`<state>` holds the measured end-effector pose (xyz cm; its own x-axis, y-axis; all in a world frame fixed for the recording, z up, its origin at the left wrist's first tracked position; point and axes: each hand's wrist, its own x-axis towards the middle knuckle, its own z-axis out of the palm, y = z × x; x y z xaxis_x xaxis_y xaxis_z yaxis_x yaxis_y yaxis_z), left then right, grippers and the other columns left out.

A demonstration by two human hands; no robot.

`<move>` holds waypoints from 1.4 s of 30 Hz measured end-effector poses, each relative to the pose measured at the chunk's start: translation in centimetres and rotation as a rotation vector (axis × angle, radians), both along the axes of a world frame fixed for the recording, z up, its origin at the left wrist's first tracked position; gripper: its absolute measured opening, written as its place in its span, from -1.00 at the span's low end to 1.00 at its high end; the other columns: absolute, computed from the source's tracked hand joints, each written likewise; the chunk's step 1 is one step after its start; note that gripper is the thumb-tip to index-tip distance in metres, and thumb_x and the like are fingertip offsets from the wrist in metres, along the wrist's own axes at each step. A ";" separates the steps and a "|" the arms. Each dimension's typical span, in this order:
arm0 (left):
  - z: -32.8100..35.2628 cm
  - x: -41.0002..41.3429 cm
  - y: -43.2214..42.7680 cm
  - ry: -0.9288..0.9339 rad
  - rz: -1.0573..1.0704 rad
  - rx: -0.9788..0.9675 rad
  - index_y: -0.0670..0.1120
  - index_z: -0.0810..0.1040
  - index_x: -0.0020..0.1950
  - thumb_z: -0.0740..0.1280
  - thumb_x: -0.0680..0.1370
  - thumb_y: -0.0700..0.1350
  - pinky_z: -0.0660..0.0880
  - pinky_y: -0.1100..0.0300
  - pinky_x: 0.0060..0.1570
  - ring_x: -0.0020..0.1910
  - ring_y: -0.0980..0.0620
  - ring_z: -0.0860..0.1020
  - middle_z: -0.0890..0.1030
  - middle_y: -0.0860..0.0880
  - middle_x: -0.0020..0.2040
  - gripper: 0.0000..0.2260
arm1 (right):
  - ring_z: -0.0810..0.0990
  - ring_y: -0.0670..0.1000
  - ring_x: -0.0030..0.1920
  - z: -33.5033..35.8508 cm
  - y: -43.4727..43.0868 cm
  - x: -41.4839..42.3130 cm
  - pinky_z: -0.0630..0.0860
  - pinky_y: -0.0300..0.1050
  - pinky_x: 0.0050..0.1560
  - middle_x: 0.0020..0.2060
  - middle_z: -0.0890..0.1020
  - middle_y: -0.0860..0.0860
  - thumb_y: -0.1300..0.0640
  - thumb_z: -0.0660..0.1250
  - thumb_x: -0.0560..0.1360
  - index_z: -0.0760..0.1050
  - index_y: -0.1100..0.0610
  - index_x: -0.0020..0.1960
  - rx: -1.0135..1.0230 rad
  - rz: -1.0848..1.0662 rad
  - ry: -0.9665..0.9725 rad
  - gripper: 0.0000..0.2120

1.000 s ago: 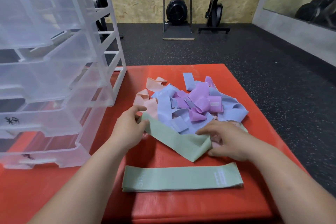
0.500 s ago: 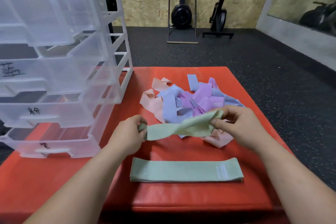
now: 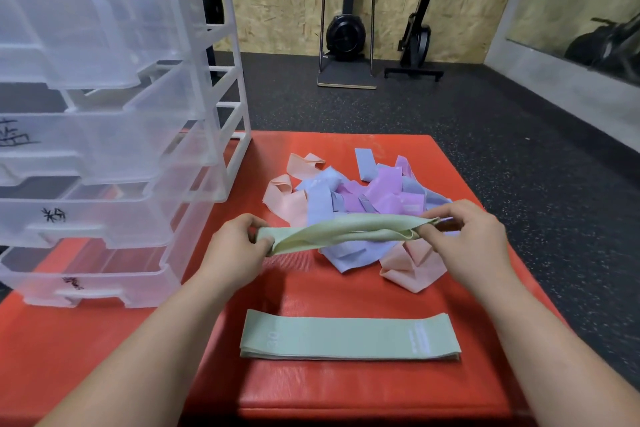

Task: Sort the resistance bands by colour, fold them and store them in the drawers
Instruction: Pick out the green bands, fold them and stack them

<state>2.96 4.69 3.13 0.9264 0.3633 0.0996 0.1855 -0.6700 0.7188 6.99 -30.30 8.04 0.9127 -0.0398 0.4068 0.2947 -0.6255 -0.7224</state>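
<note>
1. The clear plastic drawer unit [image 3: 114,135] stands at the far left of the red padded surface [image 3: 311,291]. Its stacked drawers carry handwritten marks that I cannot read.
2. The left hand [image 3: 235,250] is held above the surface, and its fingers [image 3: 258,243] pinch the left end of a pale green resistance band [image 3: 346,230].
3. That band hangs stretched between the two hands, clear of the surface. It is twisted and partly folded along its length, not yet flat.
4. Behind and under it lies the unsorted pile of bands [image 3: 381,191], with peach, lilac-blue and pink-purple ones mixed together.
5. Nearer the person, well apart from the pile, a stack of flattened green bands [image 3: 349,336] lies square on the surface.
6. The right hand [image 3: 474,239] grips the band's right end, fingers [image 3: 434,222] curled around the bunched fabric.
7. The step in hand appears to be the colour sort: green is being collected, and this band is being straightened.
8. The next move probably calls for untwisting the loop, pulling it flat, and laying it edge to edge on the green stack. Folding and storing in a drawer look still to come.
</note>
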 end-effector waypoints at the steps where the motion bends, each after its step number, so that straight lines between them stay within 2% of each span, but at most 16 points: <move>1: 0.0 0.1 -0.1 0.003 -0.004 -0.022 0.10 0.59 -0.01 0.42 0.51 -0.08 0.46 0.13 -0.29 -0.25 -0.03 0.62 0.71 0.07 -0.23 -0.89 | 0.70 -0.18 -0.15 0.1 0.1 0.0 0.59 -0.24 -0.03 -0.15 0.71 -0.13 0.25 0.57 0.41 0.71 -0.03 -0.12 0.095 0.021 0.005 -0.81; 3: -0.1 0.4 -0.3 -0.001 -0.004 -0.045 0.10 0.57 0.00 0.41 0.52 -0.09 0.40 0.14 -0.32 -0.29 -0.03 0.59 0.71 0.06 -0.24 -0.89 | 0.74 -0.05 -0.13 0.4 0.2 -0.1 0.65 -0.13 -0.06 -0.11 0.75 -0.03 0.36 0.51 0.46 0.70 0.10 -0.05 0.338 0.140 0.082 -0.81; 5: -0.3 0.7 -0.2 -0.021 0.019 -0.037 0.11 0.56 0.01 0.40 0.54 -0.08 0.41 0.13 -0.29 -0.24 -0.03 0.60 0.70 0.06 -0.21 -0.89 | 0.73 0.04 -0.12 0.9 -0.1 -0.1 0.64 -0.16 -0.05 -0.10 0.76 0.07 0.42 0.46 0.50 0.69 0.20 0.02 0.488 0.322 0.211 -0.82; 7: -0.4 0.8 0.1 -0.042 0.040 -0.026 0.12 0.56 0.03 0.37 0.56 -0.08 0.45 0.10 -0.23 -0.17 -0.01 0.62 0.70 0.07 -0.14 -0.90 | 0.71 0.02 -0.07 1.3 -1.0 -0.3 0.63 -0.16 0.02 -0.07 0.77 0.09 0.43 0.41 0.54 0.69 0.20 0.09 0.412 0.502 0.356 -0.79; 10: -0.4 0.8 0.2 -0.064 0.063 -0.031 0.12 0.57 0.04 0.36 0.59 -0.08 0.49 0.07 -0.17 -0.11 -0.01 0.62 0.68 0.08 -0.09 -0.91 | 0.66 -0.08 -0.05 1.1 -2.2 -0.2 0.55 -0.21 0.07 -0.04 0.76 0.01 0.37 0.38 0.59 0.73 0.14 0.09 0.082 0.639 0.494 -0.78; 12: -0.3 1.0 0.3 -0.102 0.083 -0.031 0.10 0.58 0.02 0.36 0.58 -0.10 0.53 0.04 -0.11 -0.10 -0.01 0.61 0.65 0.10 -0.10 -0.91 | 0.59 -0.07 -0.09 0.8 -2.5 0.1 0.51 -0.26 -0.01 -0.11 0.72 -0.04 0.29 0.38 0.61 0.72 0.18 0.00 -0.011 0.630 0.517 -0.86; 16: 0.0 1.1 -0.1 -0.140 0.096 -0.054 0.07 0.60 0.02 0.39 0.56 -0.14 0.52 0.06 -0.06 -0.10 0.04 0.60 0.63 0.13 -0.12 -0.89 | 0.51 0.00 -0.06 0.5 -1.9 0.1 0.49 -0.28 -0.03 -0.04 0.58 0.11 0.11 0.32 0.49 0.58 0.24 -0.13 0.091 0.581 0.493 -0.81; 18: 0.1 1.1 -0.6 -0.137 0.085 -0.043 0.07 0.60 0.03 0.40 0.57 -0.13 0.46 0.09 -0.11 -0.13 0.05 0.60 0.64 0.11 -0.15 -0.89 | 0.52 -0.07 -0.09 0.4 -1.5 -0.2 0.48 -0.28 -0.03 -0.05 0.57 0.07 0.08 0.48 0.50 0.54 0.18 -0.15 0.035 0.567 0.435 -0.81; 21: -0.1 1.1 -0.9 -0.132 0.083 -0.048 0.09 0.59 0.02 0.40 0.57 -0.14 0.45 0.10 -0.15 -0.16 0.02 0.61 0.65 0.10 -0.18 -0.88 | 0.54 -0.04 -0.17 0.0 -1.5 -0.4 0.53 -0.08 -0.07 -0.11 0.62 0.16 0.16 0.65 0.40 0.52 0.10 -0.09 0.014 0.497 0.390 -0.70; 23: 0.0 1.2 -0.7 -0.119 0.087 -0.066 0.09 0.59 0.02 0.40 0.56 -0.15 0.46 0.11 -0.14 -0.15 0.02 0.62 0.65 0.11 -0.17 -0.87 | 0.51 -0.03 -0.24 0.2 -1.8 -0.4 0.50 -0.16 -0.17 -0.21 0.61 0.13 0.23 0.66 0.37 0.53 0.10 -0.03 0.072 0.488 0.401 -0.67; 27: 0.2 1.1 -0.7 -0.098 0.087 -0.107 0.11 0.59 0.03 0.39 0.54 -0.17 0.46 0.11 -0.15 -0.15 0.01 0.62 0.68 0.10 -0.13 -0.83 | 0.61 0.01 -0.15 0.3 -2.1 -0.3 0.61 -0.08 -0.01 -0.07 0.65 0.17 0.41 0.57 0.39 0.62 -0.03 0.19 0.181 0.490 0.309 -0.50; 30: 0.4 1.0 -0.8 -0.078 0.069 -0.195 0.12 0.58 0.03 0.39 0.52 -0.17 0.45 0.12 -0.25 -0.29 -0.02 0.59 0.71 0.00 -0.18 -0.80 | 0.64 0.09 -0.21 0.4 -2.3 -0.2 0.61 -0.08 -0.04 -0.18 0.67 0.15 0.52 0.45 0.43 0.65 0.04 0.17 0.226 0.428 0.227 -0.52; 34: 1.1 0.9 -1.6 -0.097 0.018 -0.458 0.03 0.60 0.06 0.38 0.60 -0.21 0.41 0.07 -0.33 -0.42 -0.05 0.44 0.62 -0.24 -0.28 -0.87 | 0.70 0.08 -0.28 0.2 -2.3 -0.1 0.66 -0.17 -0.13 -0.24 0.73 0.08 0.46 0.41 0.53 0.70 0.14 0.01 0.271 0.350 0.213 -0.74; 37: 1.5 0.8 -2.1 -0.098 -0.017 -0.596 -0.14 0.66 -0.01 0.42 0.64 -0.17 0.44 0.03 -0.24 -0.36 -0.05 0.44 0.58 -0.15 -0.27 -0.93 | 0.71 0.05 -0.22 0.1 -2.0 -0.1 0.72 -0.11 -0.10 -0.21 0.75 0.06 0.35 0.42 0.58 0.71 0.19 0.01 0.351 0.297 0.251 -0.88; 39: 1.8 0.5 -2.5 -0.070 -0.079 -0.648 -0.23 0.69 0.00 0.47 0.64 -0.11 0.46 0.05 -0.20 -0.34 -0.03 0.44 0.60 -0.15 -0.23 -0.83 | 0.73 0.08 -0.19 0.3 -1.9 -0.1 0.72 -0.09 -0.08 -0.17 0.76 0.12 0.32 0.43 0.58 0.71 0.18 0.04 0.436 0.269 0.290 -0.88; 42: 2.1 0.0 -2.7 -0.041 -0.164 -0.663 -0.25 0.70 0.08 0.55 0.56 -0.15 0.45 0.11 -0.23 -0.30 -0.02 0.42 0.53 -0.14 -0.24 -0.81 | 0.72 0.11 -0.22 0.4 -1.8 0.0 0.72 -0.07 -0.07 -0.15 0.74 0.22 0.34 0.46 0.55 0.67 0.08 0.20 0.549 0.277 0.359 -0.71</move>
